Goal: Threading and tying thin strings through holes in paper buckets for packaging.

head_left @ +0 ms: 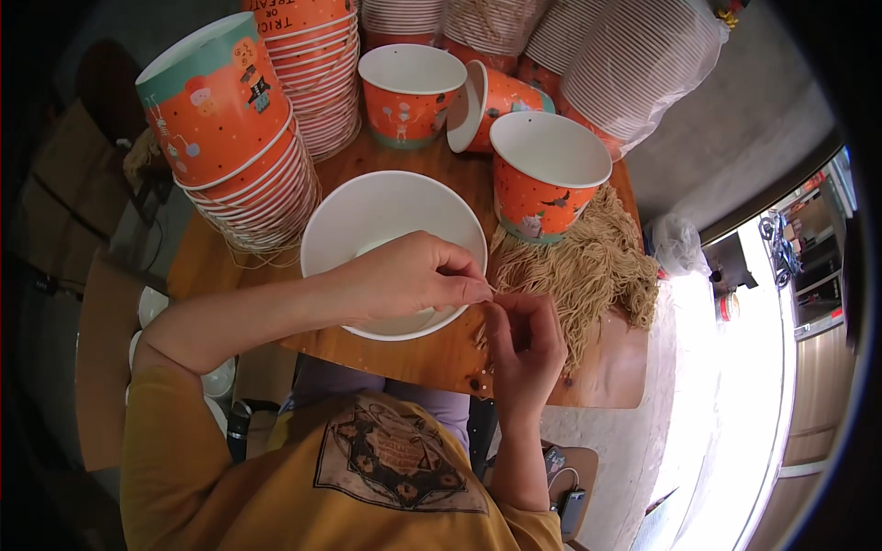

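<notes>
My left hand (427, 274) reaches over a large white paper bucket (395, 195), its thumb and fingers pinched together. Just right of the bucket, my right hand (525, 338) is closed too, with thumb and forefinger meeting the left fingertips. A short bit of thin, pale string (493, 288) shows between the fingertips; most of it is hidden. Beside my right hand lies a heap of loose tan strings (579, 280). An orange Halloween-print bucket (544, 188) stands upright against the heap's far side.
Nested orange buckets (230, 129) with string handles stand at the left, another stack (317, 78) behind them. One upright bucket (404, 101) and one lying on its side (501, 108) are farther back. Plastic-wrapped stacks (634, 64) line the back of the wooden table (413, 360).
</notes>
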The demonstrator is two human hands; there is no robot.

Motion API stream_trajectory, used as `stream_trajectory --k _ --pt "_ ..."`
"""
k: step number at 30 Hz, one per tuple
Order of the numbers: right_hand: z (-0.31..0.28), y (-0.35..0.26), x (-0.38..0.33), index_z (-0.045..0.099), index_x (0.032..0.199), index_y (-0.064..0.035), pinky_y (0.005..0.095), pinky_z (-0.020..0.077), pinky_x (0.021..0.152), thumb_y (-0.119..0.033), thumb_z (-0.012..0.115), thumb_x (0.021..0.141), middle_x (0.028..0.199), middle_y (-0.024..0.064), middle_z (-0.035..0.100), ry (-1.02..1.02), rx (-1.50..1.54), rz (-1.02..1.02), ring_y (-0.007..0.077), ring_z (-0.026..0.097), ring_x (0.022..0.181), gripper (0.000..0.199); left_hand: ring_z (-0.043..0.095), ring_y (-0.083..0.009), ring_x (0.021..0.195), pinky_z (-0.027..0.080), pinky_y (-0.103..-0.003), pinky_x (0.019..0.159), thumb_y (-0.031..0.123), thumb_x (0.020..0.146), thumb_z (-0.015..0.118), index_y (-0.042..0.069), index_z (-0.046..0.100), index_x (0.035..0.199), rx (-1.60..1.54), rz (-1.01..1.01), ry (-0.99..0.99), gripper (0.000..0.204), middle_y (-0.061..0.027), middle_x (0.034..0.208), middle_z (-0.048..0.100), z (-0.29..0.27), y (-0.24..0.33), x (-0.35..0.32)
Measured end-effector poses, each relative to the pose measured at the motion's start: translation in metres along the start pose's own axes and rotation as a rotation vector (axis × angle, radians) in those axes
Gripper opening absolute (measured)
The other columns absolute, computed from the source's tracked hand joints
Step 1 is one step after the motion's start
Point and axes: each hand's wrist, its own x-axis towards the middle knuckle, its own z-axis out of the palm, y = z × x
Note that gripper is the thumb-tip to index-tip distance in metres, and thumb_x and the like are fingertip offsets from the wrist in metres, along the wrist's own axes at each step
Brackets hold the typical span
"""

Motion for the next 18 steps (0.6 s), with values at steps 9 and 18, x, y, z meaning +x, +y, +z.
stream_trajectory --k 9,18 --pt "0.001 -0.003 -0.004 0.063 0.089 -0.0054 0.0279 0.0435 0.047 -0.003 0.073 0.08 0.074 0.003 0.054 0.102 -0.389 -0.333 0.012 0.054 0.055 0.013 0.05 -0.0047 0.069 0.041 -0.022 0.064 0.025 0.094 0.061 0.002 0.067 0.094 0.068 -0.007 -0.005 0.024 0.0031 0.073 0.056 0.0 0.005 0.001" --pt "0.011 -0.021 -0.01 0.063 0.087 -0.0025 0.0222 0.0408 0.05 -0.001 0.072 0.081 0.073 0.0023 0.053 -0.067 0.106 -0.011 0.0077 0.053 0.058 0.01 0.055 -0.0055 0.08 0.045 -0.021 0.07 0.019 0.095 0.058 0.006 0.064 0.102 -0.275 -0.21 -0.102 0.016 0.0024 0.089 0.061 -0.004 0.013 -0.001"
